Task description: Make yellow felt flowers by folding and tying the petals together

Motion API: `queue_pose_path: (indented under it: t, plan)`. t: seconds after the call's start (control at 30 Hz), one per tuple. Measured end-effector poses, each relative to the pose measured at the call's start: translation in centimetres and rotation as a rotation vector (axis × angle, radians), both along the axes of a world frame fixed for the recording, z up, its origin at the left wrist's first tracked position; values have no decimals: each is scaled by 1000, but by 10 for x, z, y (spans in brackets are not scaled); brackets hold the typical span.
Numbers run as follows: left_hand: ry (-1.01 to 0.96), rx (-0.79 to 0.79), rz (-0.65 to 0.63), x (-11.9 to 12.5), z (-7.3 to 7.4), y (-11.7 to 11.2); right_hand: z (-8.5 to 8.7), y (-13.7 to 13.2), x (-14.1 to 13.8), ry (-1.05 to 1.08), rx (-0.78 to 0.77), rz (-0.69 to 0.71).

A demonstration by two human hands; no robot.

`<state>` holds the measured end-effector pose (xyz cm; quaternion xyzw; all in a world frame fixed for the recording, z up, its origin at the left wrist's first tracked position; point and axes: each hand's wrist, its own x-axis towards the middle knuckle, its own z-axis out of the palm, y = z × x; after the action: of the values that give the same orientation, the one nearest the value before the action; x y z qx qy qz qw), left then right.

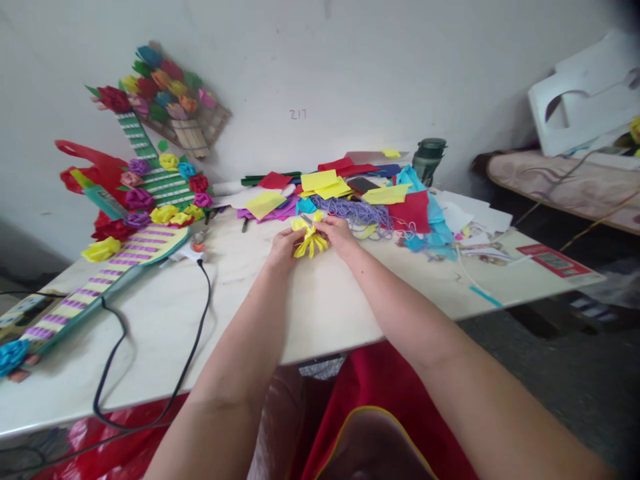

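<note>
The white table (pixel 240 293) is standing against the wall (pixel 260 80). Over it, your left hand (pixel 284 245) and right hand (pixel 337 233) are pinching the yellow flower-like piece (pixel 311 239) directly between them; it is fanning toward you, neither hand lying nearer.

White table (pixel 235 267): purple yarn (pixel 367 212), red sheet (pixel 413 210), black cord (pixel 209 290).

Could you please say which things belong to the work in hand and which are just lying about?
Seemingly in use: yellow crinkled piece, held by left hand and right hand; perhaps yellow sheets.

Seemingly lying about: dark bottle, black cord.
</note>
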<state>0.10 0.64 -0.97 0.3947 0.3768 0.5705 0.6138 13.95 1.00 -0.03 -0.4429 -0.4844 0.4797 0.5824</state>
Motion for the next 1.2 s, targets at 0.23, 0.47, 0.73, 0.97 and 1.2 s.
queue_pose_path:
  t: [0.23,0.47,0.73,0.97,1.2]
  plan:
    - [28,-9,74,-4,1,4,-17,19,8,-192,120,-84]
    - [11,23,54,-4,-2,5,-16,19,12,-286,193,-81]
    - [100,53,-16,-4,-1,1,-17,18,7,-353,168,-68]
    - [168,94,22,-4,-6,3,-21,23,6,-303,147,-72]
    - [161,96,37,-3,-3,3,-12,12,4,-192,91,-24]
